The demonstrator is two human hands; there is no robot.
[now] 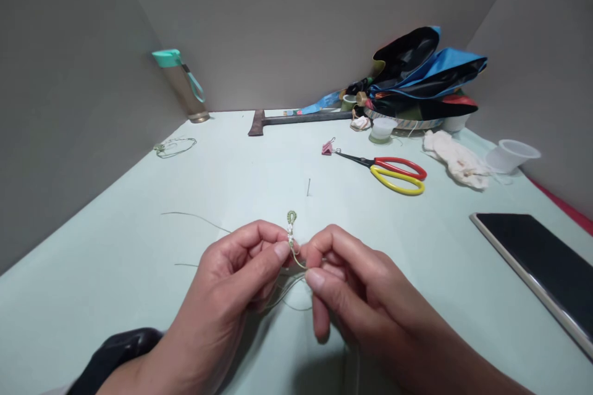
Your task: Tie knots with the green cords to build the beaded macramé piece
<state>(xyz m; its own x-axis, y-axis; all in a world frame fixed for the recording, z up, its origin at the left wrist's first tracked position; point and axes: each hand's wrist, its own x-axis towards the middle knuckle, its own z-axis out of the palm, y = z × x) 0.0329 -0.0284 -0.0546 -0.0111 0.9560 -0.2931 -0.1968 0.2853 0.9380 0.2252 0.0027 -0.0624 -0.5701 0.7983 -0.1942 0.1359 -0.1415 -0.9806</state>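
Between my left hand [236,284] and my right hand [354,290] I pinch a knotted green cord [291,229] with a small white bead or knot [290,236] near its top. The finger pads of both hands meet around the cord, hiding part of it. Thin loose cord ends [197,218] trail out to the left across the pale green table [139,271], and a thin loop [296,302] hangs below my fingers. A small metal pin [308,186] lies just beyond my hands.
Red-and-yellow-handled scissors [393,176] lie beside a pink binder clip [328,148]. A dark phone [532,265] sits at right. A plastic cup [512,155], crumpled white cloth [456,162], rusty iron tool [296,120], fabric pile [426,74], bottle [183,89] and another green cord [175,147] lie beyond.
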